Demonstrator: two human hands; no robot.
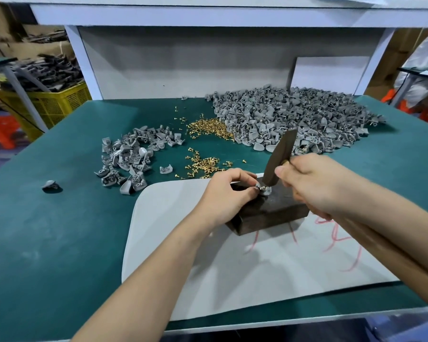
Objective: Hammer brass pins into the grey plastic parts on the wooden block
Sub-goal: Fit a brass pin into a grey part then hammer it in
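The block (269,211) sits on the white sheet (183,230) right in front of the person, at the middle of the green mat (59,218). I'd guess that's so both hands reach it without stretching and the hard wood takes the blows.

The left hand (229,191) comes in from 9 o'clock of the block, thumb and fingertips pinched on the one grey part (263,190) lying on the block's top near its far edge. That looks like steadying it so it can't skid under a hit.

The right hand (309,183) comes in from 3 o'clock, fingers wrapped tight round the hammer (279,156) close up by the head, which should give short, controlled taps. The dark head stands nearly upright, its low end right at the part.

Stock is laid out in easy reach:
- Loose brass pins (208,128) at 11 o'clock.
- The big heap (294,117) of grey parts at 12 to 1.
- A small heap (134,156) out at 10, maybe the finished ones, but I can't tell.

The part itself is a small pale grey moulding with a rounded, shell-like shape, matt plastic. There's a shiny speck by the fingertips. It could be the pin, but it's too small to say how far in it sits.
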